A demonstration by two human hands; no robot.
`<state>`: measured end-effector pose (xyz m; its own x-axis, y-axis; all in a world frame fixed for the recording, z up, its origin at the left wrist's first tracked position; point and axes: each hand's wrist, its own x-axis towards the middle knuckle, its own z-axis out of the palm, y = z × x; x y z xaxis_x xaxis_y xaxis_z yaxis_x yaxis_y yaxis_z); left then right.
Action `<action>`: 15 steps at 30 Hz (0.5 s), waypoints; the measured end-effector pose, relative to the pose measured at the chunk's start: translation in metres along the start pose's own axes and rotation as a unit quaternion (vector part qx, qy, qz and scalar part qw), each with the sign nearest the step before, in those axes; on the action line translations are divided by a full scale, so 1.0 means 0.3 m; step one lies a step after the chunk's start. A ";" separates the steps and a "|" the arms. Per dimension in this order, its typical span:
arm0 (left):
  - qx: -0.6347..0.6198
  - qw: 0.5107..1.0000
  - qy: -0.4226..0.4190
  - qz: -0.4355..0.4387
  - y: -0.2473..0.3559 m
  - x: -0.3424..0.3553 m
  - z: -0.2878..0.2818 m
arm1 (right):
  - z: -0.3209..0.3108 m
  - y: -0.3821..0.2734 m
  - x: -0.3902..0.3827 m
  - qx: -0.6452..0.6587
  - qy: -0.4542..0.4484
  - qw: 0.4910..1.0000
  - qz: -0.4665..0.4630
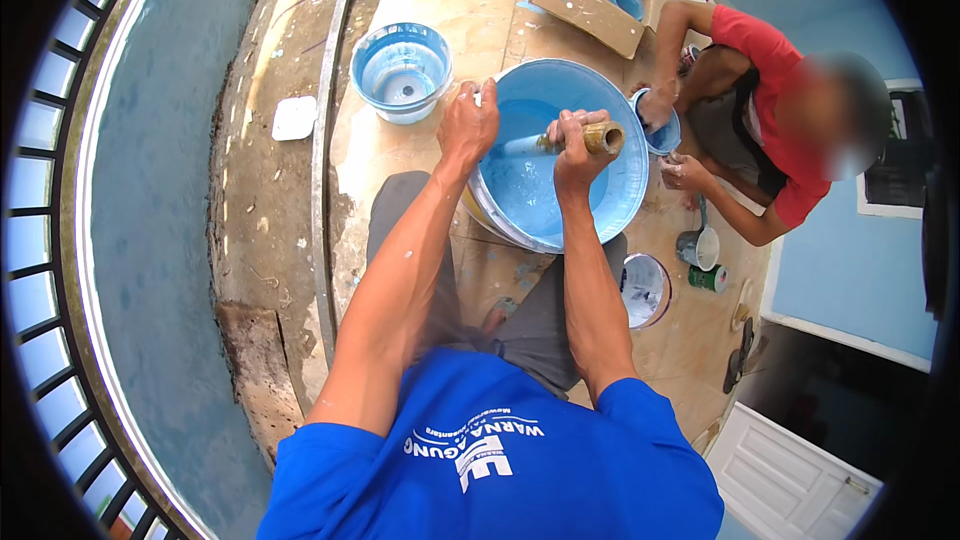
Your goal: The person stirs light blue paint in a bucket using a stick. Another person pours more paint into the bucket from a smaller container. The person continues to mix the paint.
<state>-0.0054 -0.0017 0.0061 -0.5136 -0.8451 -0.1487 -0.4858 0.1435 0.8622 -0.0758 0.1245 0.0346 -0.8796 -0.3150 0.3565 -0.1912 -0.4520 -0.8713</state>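
A large bucket (530, 200) of light blue paint stands between my legs. My left hand (470, 120) is closed on its left rim near the top. My right hand (574, 150) grips a bamboo stick (603, 137), whose blue-coated part slants leftward over the paint, its far end reaching toward my left hand. A smaller blue-stained bucket (380, 70) stands just beyond my left hand. At the right, a co-worker in a red shirt (760, 50) holds a small blue container (665, 135) beside the bucket's rim with both hands.
An open cardboard box (570, 15) holds blue containers at the back. A white bucket (645, 290), a grey dipper (697, 248) and a green can (708, 278) stand at the right. A white square lid (295, 118), metal strip (322, 190) and railing (40, 240) are at the left.
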 end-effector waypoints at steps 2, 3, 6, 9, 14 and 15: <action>0.005 1.000 0.004 0.006 0.000 0.006 0.005 | 0.005 0.025 0.033 -0.047 0.007 0.998 -0.044; 0.013 1.000 0.000 0.007 0.000 0.009 0.004 | -0.006 0.046 0.042 -0.090 -0.002 0.994 -0.068; 0.015 1.000 -0.009 0.001 0.001 0.006 -0.002 | -0.035 0.078 0.033 -0.191 -0.027 0.975 -0.111; 0.019 1.000 0.008 0.009 0.002 0.010 0.002 | -0.077 0.055 -0.022 -0.144 -0.045 0.987 -0.055; 0.010 1.000 -0.010 0.002 -0.003 0.001 -0.006 | -0.160 -0.106 -0.119 -0.027 -0.096 0.994 0.049; 0.009 1.000 -0.010 0.000 -0.001 0.002 -0.008 | -0.201 -0.120 -0.137 -0.025 -0.109 0.992 0.062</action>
<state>-0.0038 -0.0034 0.0071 -0.5284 -0.8340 -0.1586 -0.4985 0.1535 0.8532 -0.0591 0.2039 0.0312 -0.7832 -0.5414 0.3058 -0.1143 -0.3580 -0.9267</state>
